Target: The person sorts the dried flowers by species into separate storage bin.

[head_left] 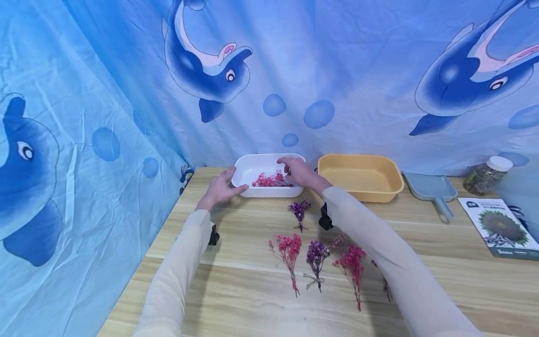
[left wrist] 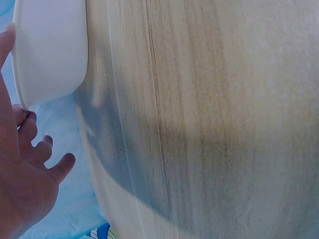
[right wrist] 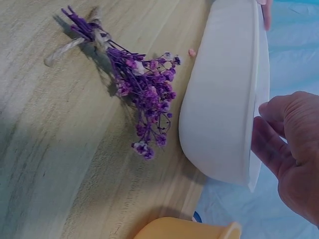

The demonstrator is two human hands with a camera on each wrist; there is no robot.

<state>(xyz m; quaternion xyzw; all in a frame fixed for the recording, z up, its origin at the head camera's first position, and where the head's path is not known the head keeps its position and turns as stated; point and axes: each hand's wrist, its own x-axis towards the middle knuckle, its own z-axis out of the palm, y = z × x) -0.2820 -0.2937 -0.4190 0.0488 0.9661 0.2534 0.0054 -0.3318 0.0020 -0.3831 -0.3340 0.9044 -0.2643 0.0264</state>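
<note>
Pink flowers (head_left: pixel 265 180) inside white basin (head_left: pixel 271 192); left hand (head_left: pixel 220 188) loosely spread, touching its rim; right hand (head_left: pixel 299 173) reaching in, grasp unclear; basin best steadied, likely brittle flowers handled lightly

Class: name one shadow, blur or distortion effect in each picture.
Head view: dark shadow beside the left sleeve; left wrist view: broad shadow near the white tub, the table grain soft at upper right; right wrist view: shadow under the purple flowers, which look fairly crisp.
</note>
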